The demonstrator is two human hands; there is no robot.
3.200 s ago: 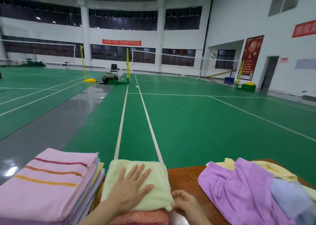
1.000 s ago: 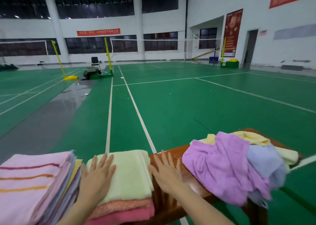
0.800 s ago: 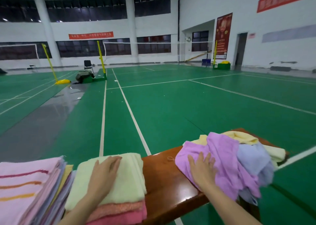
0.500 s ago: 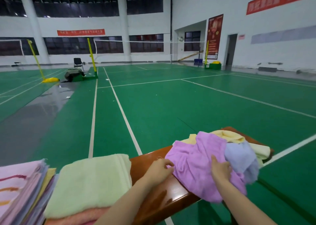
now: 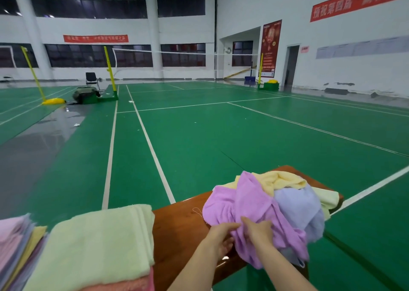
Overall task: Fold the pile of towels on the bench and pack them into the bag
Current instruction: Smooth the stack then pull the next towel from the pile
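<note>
At the near edge, a folded pale green towel (image 5: 99,246) is seen lying on a salmon towel (image 5: 132,286) that is cut off by the frame, beside a stack of folded towels (image 5: 15,244) cropped at the left. Just beyond, on the brown worktop (image 5: 177,224), the purple towel (image 5: 243,200) is held at its near hem by both hands: the left hand (image 5: 221,235) has its grip closed in a pinch, and the right hand (image 5: 257,230) has its grip curled into the cloth, fingertips partly buried. A blue towel (image 5: 298,211) and a yellow towel (image 5: 281,180) are largely covered behind it.
</note>
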